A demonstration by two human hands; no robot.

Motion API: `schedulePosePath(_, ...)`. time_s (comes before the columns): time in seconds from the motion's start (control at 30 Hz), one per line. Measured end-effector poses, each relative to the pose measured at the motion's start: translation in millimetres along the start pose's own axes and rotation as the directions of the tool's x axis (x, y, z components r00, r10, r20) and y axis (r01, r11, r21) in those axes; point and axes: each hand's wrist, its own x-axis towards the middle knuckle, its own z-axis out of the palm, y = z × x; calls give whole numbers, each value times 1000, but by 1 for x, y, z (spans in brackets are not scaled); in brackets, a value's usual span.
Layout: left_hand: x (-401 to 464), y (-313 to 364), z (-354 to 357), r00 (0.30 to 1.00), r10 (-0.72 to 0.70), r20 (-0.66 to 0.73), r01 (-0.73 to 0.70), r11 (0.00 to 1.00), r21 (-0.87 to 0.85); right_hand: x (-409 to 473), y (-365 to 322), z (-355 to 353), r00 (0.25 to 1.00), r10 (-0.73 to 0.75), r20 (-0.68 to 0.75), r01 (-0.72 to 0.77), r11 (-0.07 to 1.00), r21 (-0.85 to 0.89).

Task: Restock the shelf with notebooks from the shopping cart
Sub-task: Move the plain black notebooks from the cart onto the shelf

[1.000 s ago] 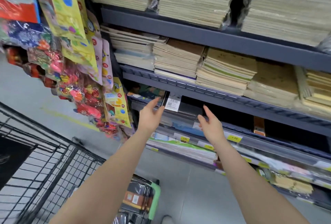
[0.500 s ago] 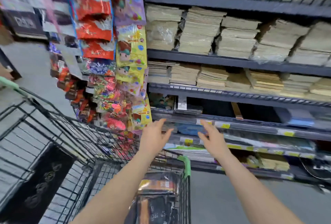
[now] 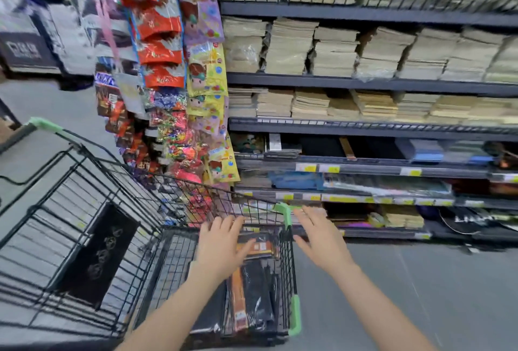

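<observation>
A black wire shopping cart with green corner guards stands in front of me. In its near compartment stand several black and orange wrapped notebooks. My left hand hovers over them with fingers spread and holds nothing. My right hand is just right of the cart's rim, also spread and empty. The dark shelf with a partly bare row, holding a few black notebooks, is ahead above the hands.
Upper shelves carry stacks of tan exercise books. Hanging snack and toy packets crowd the left end of the shelving above the cart. Lower shelves hold mixed stationery. Grey floor lies to the right.
Both hands have drawn back from the shelf and come down to the cart; the left one is now over the notebooks. The view has tilted downward.
</observation>
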Motion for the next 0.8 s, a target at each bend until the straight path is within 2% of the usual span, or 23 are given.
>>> schedulePosePath(0.1, -36, -2, 9, 998, -12, 60, 12, 1000, 12, -32, -4, 14, 1000, -24, 16, 24, 1000, -10)
schedulePosePath(0.27, -85, -6, 5, 986, -48, 161, 43, 999, 34, -76, -14, 36, 994, 28, 106, -28, 1000, 6)
schedulePosePath(0.43, -121, -27, 11, 960, -83, 266, 82, 996, 15, -98, -31, 48, 971, 31, 235, -12, 997, -83)
schedulePosePath(0.6, -121, -67, 32, 942, -68, 329, 59, 998, 36, -87, -62, 64, 966, 37, 256, -19, 997, -71)
schedulePosePath(0.8, -87, -154, 68, 910, 18, 414, -40, 998, 46, -35, -122, 105, 946, 106, 307, -94, 994, -54)
